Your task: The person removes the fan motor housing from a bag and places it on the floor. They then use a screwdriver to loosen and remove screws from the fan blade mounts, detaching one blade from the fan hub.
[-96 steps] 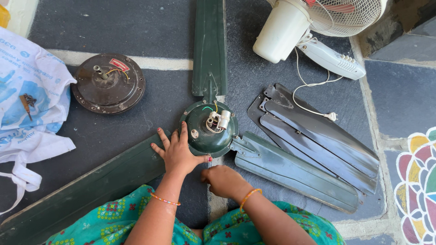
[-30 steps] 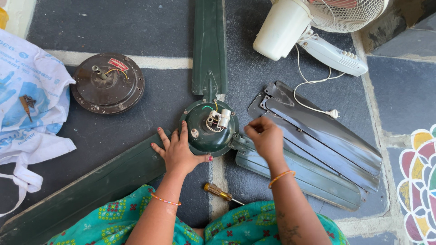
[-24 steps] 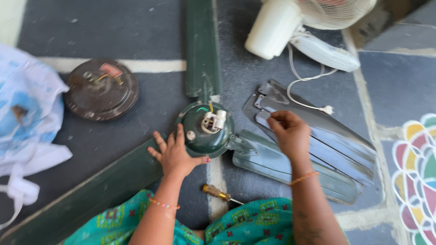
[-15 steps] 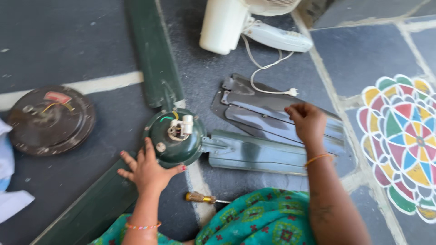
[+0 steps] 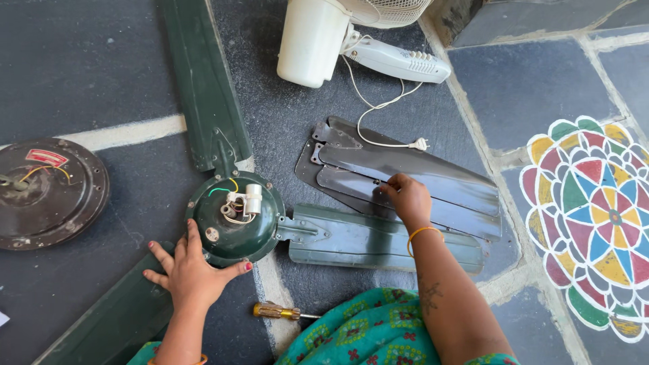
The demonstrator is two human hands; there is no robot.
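Hands — left (image 5: 193,270) on fan motor (image 5: 235,217), right (image 5: 405,197) on loose blades (image 5: 412,182)

A dark stone floor (image 5: 88,61) with pale joints carries everything. At its centre lies a green ceiling fan (image 5: 235,216). At nine o'clock sits a brown motor cover (image 5: 47,192), at twelve a white table fan (image 5: 318,37), at three loose grey blades (image 5: 405,179) and a painted flower pattern (image 5: 595,216), at six what looks like a screwdriver (image 5: 276,311).

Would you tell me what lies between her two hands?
In the head view, the green blade bolted to the motor hub spans between left hand and right hand.
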